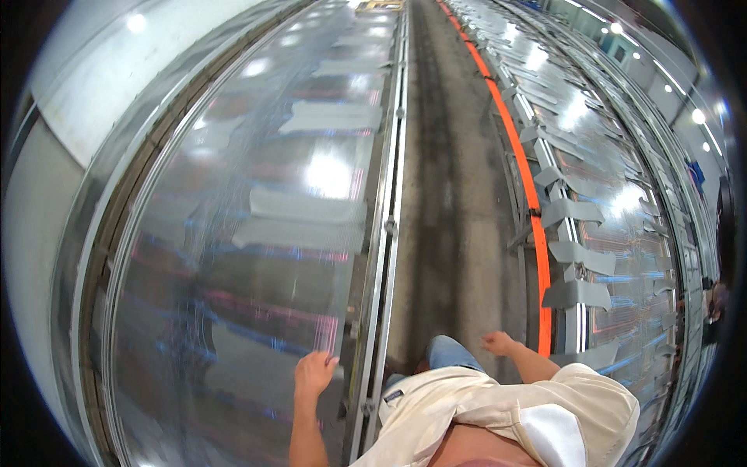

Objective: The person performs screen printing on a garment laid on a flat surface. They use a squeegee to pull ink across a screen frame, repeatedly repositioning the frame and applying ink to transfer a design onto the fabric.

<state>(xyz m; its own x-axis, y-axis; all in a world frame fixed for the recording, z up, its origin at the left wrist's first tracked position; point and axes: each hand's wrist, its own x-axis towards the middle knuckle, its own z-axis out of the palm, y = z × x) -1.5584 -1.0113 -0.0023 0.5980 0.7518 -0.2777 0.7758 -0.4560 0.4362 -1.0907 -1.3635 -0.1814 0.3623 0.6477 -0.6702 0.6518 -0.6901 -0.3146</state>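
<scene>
My left hand (315, 372) is over the near right edge of a long shiny table, its fingers curled together by the right end of a grey flat cut piece (253, 359) that looks like fabric. Whatever those fingers may pinch is too small to make out. Farther up the same table lie more grey pieces (299, 222), flat against the glossy surface, with thin pink and blue lines around them. My right hand (499, 343) hangs over the aisle, beside an orange strip, fingers loosely curled with nothing visible in them.
A metal rail (387, 226) with small stops edges the left table. To its right runs a narrow concrete aisle (459, 194). Beyond it, the orange strip (520, 152) borders a second table, where several grey pieces (576, 294) overhang the rail. A yellowish frame (379, 5) rests far ahead.
</scene>
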